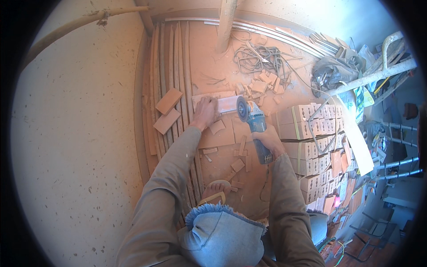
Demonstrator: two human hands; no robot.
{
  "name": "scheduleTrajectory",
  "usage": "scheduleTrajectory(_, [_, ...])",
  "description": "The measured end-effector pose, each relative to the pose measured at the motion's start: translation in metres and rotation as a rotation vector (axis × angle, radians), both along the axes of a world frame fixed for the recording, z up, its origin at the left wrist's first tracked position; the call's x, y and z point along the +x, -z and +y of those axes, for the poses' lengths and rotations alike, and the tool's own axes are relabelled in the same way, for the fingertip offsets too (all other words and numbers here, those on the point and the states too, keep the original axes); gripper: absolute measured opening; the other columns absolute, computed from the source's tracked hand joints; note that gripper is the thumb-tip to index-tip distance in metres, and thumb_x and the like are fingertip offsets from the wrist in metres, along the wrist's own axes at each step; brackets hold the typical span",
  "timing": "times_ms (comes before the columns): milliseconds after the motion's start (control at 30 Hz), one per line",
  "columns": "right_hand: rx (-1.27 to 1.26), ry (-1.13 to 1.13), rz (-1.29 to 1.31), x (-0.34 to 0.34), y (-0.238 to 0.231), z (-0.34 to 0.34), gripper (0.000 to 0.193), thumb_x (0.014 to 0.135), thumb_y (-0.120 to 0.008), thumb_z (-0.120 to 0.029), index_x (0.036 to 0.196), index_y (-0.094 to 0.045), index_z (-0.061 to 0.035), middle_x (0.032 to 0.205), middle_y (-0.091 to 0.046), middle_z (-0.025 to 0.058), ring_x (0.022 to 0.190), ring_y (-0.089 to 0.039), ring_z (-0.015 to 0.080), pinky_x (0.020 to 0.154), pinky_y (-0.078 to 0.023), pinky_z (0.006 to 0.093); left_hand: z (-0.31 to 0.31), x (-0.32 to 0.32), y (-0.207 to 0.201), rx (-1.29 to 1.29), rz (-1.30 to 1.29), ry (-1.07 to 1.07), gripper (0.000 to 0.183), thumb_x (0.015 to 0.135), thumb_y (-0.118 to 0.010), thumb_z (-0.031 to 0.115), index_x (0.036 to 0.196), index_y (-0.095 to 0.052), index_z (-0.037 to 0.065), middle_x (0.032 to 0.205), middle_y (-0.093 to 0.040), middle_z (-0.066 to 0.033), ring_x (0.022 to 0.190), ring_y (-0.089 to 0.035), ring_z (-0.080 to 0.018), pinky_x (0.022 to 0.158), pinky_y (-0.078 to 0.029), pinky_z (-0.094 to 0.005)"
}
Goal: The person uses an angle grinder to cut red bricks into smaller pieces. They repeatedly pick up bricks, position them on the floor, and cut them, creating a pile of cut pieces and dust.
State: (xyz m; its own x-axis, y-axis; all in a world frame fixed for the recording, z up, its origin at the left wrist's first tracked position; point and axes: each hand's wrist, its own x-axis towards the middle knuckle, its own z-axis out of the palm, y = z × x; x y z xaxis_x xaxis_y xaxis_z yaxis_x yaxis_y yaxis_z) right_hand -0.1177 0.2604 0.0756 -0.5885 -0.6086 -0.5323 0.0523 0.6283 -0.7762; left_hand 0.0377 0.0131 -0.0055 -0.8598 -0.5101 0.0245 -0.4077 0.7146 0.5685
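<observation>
Head view: right hand (266,137) wraps angle grinder (257,122), disc (242,109) at right end of tile strip (227,104) over floor (203,64). Left hand (205,113) atop strip, cannot tell if pinching. Strip likely stiff, brittle; hold flat, clear of disc.

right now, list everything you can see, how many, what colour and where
angle grinder: one, blue-green, centre
pale tile: one, whitish pink, left of the grinder
loose tiles: two, orange, left of centre
broken pieces: many, orange, around the grinder
stacked bricks: many, pale orange, right
poles: several, brown, left
post: one, tan, top centre
cord: one tangle, dark, upper centre
bag: one, black, upper right
long board: one, cream, right
wall: one, off-white, left
far right: clutter too jumbled to count
sleeves: two, olive brown, lower half
foot: one, yellow-strapped, lower centre
hands: two, left on the pale tile, right around the grinder
</observation>
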Motion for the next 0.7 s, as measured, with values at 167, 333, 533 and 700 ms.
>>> scheduleTrajectory(167, [-0.008,-0.004,-0.004,0.0,0.002,0.0,0.037,0.072,-0.081,-0.015,0.103,-0.068,0.0001,0.091,-0.07,0.0072,0.08,-0.067,0.0183,0.072,-0.052,0.0353,0.0,-0.001,0.004,-0.019,0.003,-0.015,0.059,0.079,-0.085,0.022,0.129,-0.065,0.0,0.127,-0.064,-0.0203,0.12,-0.057,-0.0401,0.104,-0.047,-0.0476])
scheduleTrajectory(333, [-0.017,0.004,-0.016,0.002,0.0,-0.002,0.037,0.073,-0.08,-0.016,0.104,-0.069,-0.0001,0.09,-0.07,0.0072,0.08,-0.067,0.0181,0.073,-0.052,0.0355,0.002,0.0,0.0,0.001,0.008,-0.02,0.055,0.081,-0.083,0.023,0.128,-0.065,0.0,0.129,-0.061,-0.0199,0.125,-0.054,-0.0377,0.106,-0.045,-0.0474])
scheduleTrajectory(533, [-0.01,-0.034,0.02,-0.005,0.004,-0.008,0.039,0.073,-0.079,-0.016,0.108,-0.068,0.0002,0.091,-0.069,0.0071,0.081,-0.067,0.0181,0.074,-0.053,0.035,0.001,-0.002,0.002,-0.015,-0.026,-0.024,0.058,0.08,-0.084,0.023,0.129,-0.064,0.001,0.126,-0.063,-0.0206,0.121,-0.056,-0.0394,0.104,-0.046,-0.0477])
scheduleTrajectory(700, [-0.105,-0.063,0.103,-0.009,0.007,-0.016,0.043,0.074,-0.079,-0.015,0.112,-0.066,0.0005,0.09,-0.068,0.0059,0.079,-0.066,0.0166,0.071,-0.053,0.0337,0.001,-0.002,0.001,-0.022,-0.016,-0.023,0.056,0.08,-0.084,0.021,0.127,-0.064,0.0,0.124,-0.063,-0.0216,0.118,-0.057,-0.0408,0.103,-0.047,-0.048])
